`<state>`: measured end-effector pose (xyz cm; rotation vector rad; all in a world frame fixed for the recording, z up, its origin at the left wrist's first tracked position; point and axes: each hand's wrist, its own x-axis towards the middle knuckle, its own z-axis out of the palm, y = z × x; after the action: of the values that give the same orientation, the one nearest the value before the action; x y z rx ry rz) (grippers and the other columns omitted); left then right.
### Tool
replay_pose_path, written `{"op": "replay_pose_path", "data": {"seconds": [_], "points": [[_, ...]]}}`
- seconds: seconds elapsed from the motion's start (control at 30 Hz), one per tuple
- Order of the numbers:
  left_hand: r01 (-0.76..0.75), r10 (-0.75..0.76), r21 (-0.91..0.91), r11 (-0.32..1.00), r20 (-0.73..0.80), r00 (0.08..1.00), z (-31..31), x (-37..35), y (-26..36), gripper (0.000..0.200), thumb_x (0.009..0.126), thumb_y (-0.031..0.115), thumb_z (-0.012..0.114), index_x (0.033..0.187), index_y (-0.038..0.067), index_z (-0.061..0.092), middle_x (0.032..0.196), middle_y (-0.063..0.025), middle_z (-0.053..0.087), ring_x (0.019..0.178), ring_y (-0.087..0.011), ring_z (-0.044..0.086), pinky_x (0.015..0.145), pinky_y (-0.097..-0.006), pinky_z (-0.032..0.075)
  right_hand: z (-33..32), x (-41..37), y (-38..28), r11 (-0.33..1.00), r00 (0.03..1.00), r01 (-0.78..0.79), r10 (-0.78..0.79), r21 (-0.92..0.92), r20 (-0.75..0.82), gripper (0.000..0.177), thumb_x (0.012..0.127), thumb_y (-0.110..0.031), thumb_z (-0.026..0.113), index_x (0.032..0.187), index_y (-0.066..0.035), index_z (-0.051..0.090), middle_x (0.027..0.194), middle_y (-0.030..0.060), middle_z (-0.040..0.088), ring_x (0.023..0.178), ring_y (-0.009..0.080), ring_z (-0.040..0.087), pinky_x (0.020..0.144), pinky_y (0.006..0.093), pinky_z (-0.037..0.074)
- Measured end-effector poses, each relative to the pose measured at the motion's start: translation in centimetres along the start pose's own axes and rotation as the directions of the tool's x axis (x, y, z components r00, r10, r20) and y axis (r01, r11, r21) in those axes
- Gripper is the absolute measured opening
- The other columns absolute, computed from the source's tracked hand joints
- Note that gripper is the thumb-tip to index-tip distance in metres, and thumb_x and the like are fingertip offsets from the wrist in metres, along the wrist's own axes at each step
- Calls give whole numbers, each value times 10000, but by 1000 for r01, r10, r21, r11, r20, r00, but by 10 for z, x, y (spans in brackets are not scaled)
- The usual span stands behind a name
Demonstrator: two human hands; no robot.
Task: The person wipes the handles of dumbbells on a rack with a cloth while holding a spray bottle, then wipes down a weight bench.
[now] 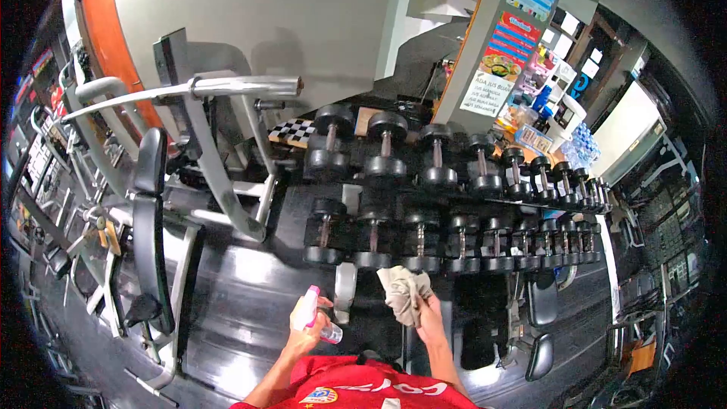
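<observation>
Before a two-tier rack of black dumbbells [437, 156], a person in a red shirt [356, 386] holds both hands out at the near centre. The left hand [305, 333] has its fingers curled around a clear spray bottle [331, 332] with a pink-and-white top, tilted. The right hand [430, 320] grips a crumpled beige cloth [406, 295], its fingers partly closed and partly hidden behind the folds. To the left stands a bench with black pads [151, 250] and a barbell [242, 86]; a grey wall [250, 0] rises on the far side.
</observation>
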<state>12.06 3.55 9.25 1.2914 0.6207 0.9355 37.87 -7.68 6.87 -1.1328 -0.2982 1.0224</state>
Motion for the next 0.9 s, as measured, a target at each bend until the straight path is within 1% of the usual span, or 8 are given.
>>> {"op": "replay_pose_path", "data": {"seconds": [0.13, 0.43, 0.6, 0.63, 0.67, 0.73, 0.8, 0.9], "points": [[40, -41, 10, 999, 38, 998, -12, 54, 0, 370, 896, 262, 612, 1100, -6, 457, 1017, -136, 591, 627, -140, 599, 588, -285, 494, 22, 35, 2, 994, 997, 80, -80, -75, 3, 311, 954, -77, 487, 1256, -2, 491, 1206, 51, 572, 1049, 148, 580, 908, 299, 475], [-34, 31, 18, 999, 140, 990, -36, 176, 7, 288, 881, 183, 602, 1064, -10, 491, 997, -126, 616, 642, -126, 604, 608, -278, 502, 101, 96, -21, 759, 983, -179, 108, 627, 150, 401, 986, -248, 361, 1365, -126, 409, 1332, 74, 496, 1190, 261, 513, 974, 457, 441], [-37, 27, 49, 998, 186, 982, -32, 209, 7, 225, 846, 44, 551, 1059, -2, 492, 1007, -130, 613, 646, -112, 590, 610, -267, 499, 116, 115, -24, 913, 989, 85, -27, 400, -148, 406, 936, -301, 508, 1281, -87, 504, 1232, 69, 575, 1119, 242, 566, 936, 391, 459], [-3, 0, 15, 1000, 195, 981, -30, 219, 6, 226, 845, 39, 552, 1058, -2, 490, 1004, -128, 614, 644, -108, 585, 609, -265, 498, 105, 127, -18, 972, 960, 226, -232, -59, -157, 362, 920, -212, 542, 1248, -60, 520, 1171, 68, 600, 1056, 228, 587, 900, 352, 464], [24, -21, -12, 1000, 187, 982, -30, 223, 5, 227, 844, 35, 553, 1058, -2, 488, 1001, -126, 615, 642, -104, 581, 608, -264, 497, 97, 134, -10, 806, 915, 319, -399, -498, -59, 326, 904, -123, 575, 1215, -33, 536, 1109, 66, 626, 993, 214, 607, 865, 313, 469], [-21, 6, 70, 997, 207, 978, -30, 233, 2, 224, 850, 39, 554, 1059, 1, 484, 994, -124, 616, 643, -98, 578, 607, -262, 498, 116, 138, -44, 847, 938, 232, -325, -479, -121, 281, 837, -50, 638, 1115, -17, 606, 1021, 65, 650, 930, 206, 620, 818, 292, 470], [53, -67, 78, 996, 193, 979, -25, 240, 8, 224, 853, 40, 553, 1063, 4, 482, 990, -118, 619, 640, -98, 575, 598, -261, 499, 117, 150, -63, 481, 853, 341, -519, -808, 51, 197, 755, -142, 734, 893, -16, 673, 974, 122, 645, 883, 280, 602, 775, 353, 474], [39, -54, 81, 996, 201, 978, -18, 263, -6, 223, 857, 48, 552, 1061, -2, 479, 996, -117, 615, 642, -107, 585, 582, -266, 502, 117, 177, -90, 310, 796, 355, -596, -882, 111, 264, 654, -191, 805, 710, 12, 646, 955, 153, 590, 881, 320, 547, 774, 399, 449]]}}
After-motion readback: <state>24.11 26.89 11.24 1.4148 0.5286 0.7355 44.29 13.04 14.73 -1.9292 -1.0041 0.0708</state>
